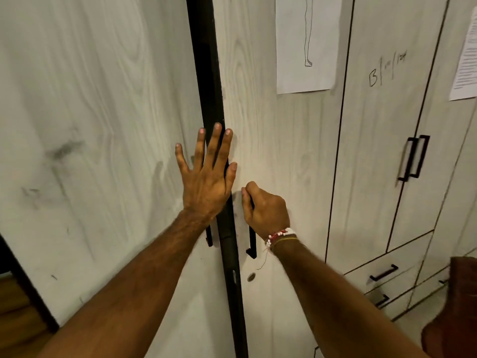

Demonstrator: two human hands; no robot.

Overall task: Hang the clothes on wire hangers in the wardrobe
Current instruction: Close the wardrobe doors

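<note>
A pale wood-grain wardrobe fills the view. Its left door and right door meet at a narrow dark gap. My left hand lies flat with fingers spread across the gap, pressing the edge of the left door. My right hand grips the black bar handle of the right door, fingers curled round it. A second black handle on the left door shows below my left wrist. No clothes or wire hangers can be made out, apart from a reddish cloth at the lower right.
To the right stand more wardrobe doors with paired black handles and drawers below. Paper sheets are stuck on the doors. A small keyhole sits below the right handle. Wooden floor shows at the lower left.
</note>
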